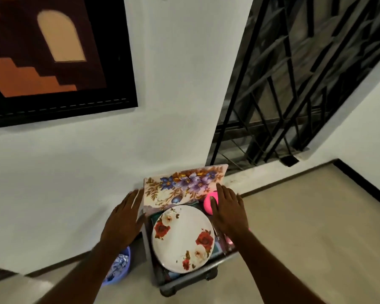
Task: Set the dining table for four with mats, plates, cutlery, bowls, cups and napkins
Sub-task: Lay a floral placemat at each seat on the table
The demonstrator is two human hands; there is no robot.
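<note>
Both hands were spread flat, gripping nothing. The left hand (124, 218) lay against the left edge of the upright flowered mats (182, 185); the right hand (227, 210) hovered over a pink cup (209, 201). Between them a rose-patterned plate (182, 238) lay in a dark crate (191, 279) on the floor.

Below me a small dark crate (184, 281) stands on the beige floor (294, 227), close to the white wall. In it a white plate (182, 238) with red roses lies flat on top, and floral mats (184, 185) lean upright at its far end. A purple basin (121, 273) sits on the floor just left of the crate.
</note>
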